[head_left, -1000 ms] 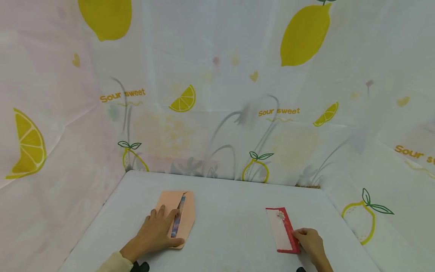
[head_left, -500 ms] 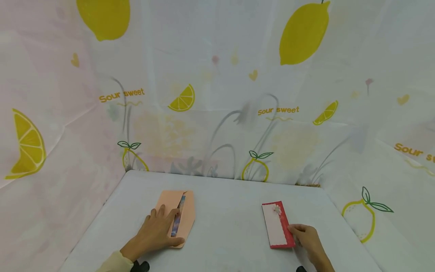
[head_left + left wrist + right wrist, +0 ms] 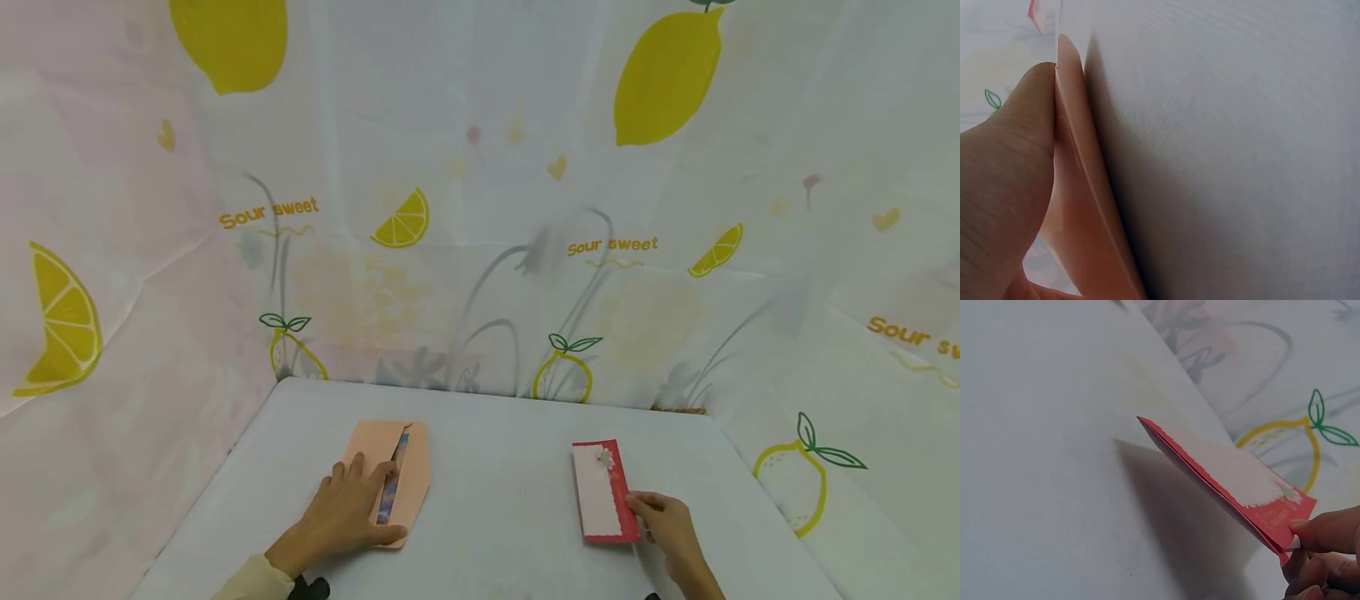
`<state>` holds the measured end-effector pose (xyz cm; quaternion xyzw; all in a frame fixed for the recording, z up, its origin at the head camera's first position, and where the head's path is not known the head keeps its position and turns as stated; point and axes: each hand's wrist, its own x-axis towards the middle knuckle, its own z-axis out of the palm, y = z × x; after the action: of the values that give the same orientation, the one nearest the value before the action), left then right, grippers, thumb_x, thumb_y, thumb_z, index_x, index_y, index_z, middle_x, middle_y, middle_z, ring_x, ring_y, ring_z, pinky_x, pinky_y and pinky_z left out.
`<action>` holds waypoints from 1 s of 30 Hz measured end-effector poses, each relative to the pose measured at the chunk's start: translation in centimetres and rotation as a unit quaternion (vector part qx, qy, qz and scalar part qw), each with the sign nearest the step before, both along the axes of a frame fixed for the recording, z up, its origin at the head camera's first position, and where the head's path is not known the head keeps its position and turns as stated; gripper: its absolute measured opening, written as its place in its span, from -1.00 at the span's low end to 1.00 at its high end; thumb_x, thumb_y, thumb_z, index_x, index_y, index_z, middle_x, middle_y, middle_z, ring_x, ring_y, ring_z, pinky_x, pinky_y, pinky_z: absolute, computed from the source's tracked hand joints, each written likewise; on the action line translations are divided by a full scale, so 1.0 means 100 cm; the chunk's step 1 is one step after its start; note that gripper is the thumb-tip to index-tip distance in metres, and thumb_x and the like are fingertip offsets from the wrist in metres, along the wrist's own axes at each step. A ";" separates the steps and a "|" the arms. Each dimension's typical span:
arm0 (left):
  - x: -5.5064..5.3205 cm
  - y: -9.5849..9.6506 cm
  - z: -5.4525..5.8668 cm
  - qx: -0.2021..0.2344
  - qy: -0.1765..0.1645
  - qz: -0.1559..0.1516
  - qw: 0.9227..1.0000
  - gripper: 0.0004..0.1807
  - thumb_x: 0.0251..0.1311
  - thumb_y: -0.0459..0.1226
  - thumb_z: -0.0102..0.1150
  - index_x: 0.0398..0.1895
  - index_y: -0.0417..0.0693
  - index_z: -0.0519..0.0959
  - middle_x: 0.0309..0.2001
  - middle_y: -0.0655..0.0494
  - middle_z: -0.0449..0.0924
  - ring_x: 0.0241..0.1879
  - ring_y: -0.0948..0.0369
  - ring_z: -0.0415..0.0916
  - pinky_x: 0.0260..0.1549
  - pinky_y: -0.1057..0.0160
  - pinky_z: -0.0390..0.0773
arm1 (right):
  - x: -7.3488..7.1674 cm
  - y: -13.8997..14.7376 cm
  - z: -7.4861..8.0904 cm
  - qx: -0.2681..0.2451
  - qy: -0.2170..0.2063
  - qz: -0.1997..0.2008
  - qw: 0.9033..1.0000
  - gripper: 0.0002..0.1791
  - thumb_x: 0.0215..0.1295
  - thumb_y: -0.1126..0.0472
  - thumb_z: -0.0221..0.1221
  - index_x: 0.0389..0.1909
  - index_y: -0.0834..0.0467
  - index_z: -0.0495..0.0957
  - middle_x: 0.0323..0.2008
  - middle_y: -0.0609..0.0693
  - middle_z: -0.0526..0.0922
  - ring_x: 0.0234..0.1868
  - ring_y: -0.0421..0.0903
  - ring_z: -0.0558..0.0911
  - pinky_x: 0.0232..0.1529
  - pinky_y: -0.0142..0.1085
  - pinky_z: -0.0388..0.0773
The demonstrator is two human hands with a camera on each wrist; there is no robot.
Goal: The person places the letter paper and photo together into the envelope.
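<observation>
On the left of the head view, a peach envelope (image 3: 417, 483) lies on the table, flap side to the right. A blue-purple printed card (image 3: 387, 497) shows through its opening. My left hand (image 3: 341, 508) rests on the envelope with fingers spread, the index finger near the opening. In the left wrist view, the thumb (image 3: 1022, 125) presses along the envelope's edge. My right hand (image 3: 670, 527) pinches a red and white greeting card (image 3: 597, 492) at its lower right edge. The right wrist view shows this folded card (image 3: 1222, 465) tilted above the table, its shadow beneath.
A white table (image 3: 495, 492) lies between the two hands. Behind it and at both sides hangs a white cloth (image 3: 487, 208) printed with lemons. A dark object (image 3: 309, 588) shows below the left wrist.
My right hand has carried the red and white card leftward and slightly away from me, turning it more upright in view. The left hand and the envelope have stayed put.
</observation>
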<state>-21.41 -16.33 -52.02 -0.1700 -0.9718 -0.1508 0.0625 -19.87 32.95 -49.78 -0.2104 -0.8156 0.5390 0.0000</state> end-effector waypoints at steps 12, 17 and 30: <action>0.001 0.000 0.001 0.005 -0.013 0.002 1.000 0.02 -0.23 0.51 0.39 0.29 0.20 0.46 0.10 -0.22 0.39 -0.16 -0.12 0.36 -0.21 -0.22 0.45 | 0.001 -0.021 -0.004 -0.014 0.008 0.005 1.000 -0.53 0.44 0.10 0.29 0.11 0.43 0.58 -0.38 0.00 0.55 -0.42 -0.10 0.41 -0.47 -0.33 0.36; 0.001 -0.001 0.000 0.006 -0.012 0.002 1.000 0.03 -0.23 0.52 0.38 0.29 0.20 0.47 0.13 -0.24 0.39 -0.15 -0.12 0.37 -0.20 -0.23 0.45 | 0.000 -0.030 -0.005 -0.020 0.020 0.015 0.999 -0.54 0.43 0.11 0.30 0.09 0.43 0.59 -0.37 0.00 0.57 -0.42 -0.11 0.40 -0.48 -0.33 0.35; -0.002 -0.002 -0.004 0.007 -0.015 -0.005 1.000 0.09 -0.23 0.55 0.33 0.34 0.15 0.44 0.15 -0.29 0.38 -0.13 -0.15 0.36 -0.19 -0.24 0.45 | -0.003 -0.053 -0.004 -0.028 0.027 0.024 0.999 -0.58 0.40 0.08 0.33 0.02 0.38 0.64 -0.35 0.00 0.63 -0.40 -0.10 0.43 -0.45 -0.31 0.37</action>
<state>-21.60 -16.54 -52.40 -0.1723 -0.9707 -0.1603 0.0486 -20.20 27.61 -50.22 -0.1763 -0.8044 0.5673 0.0027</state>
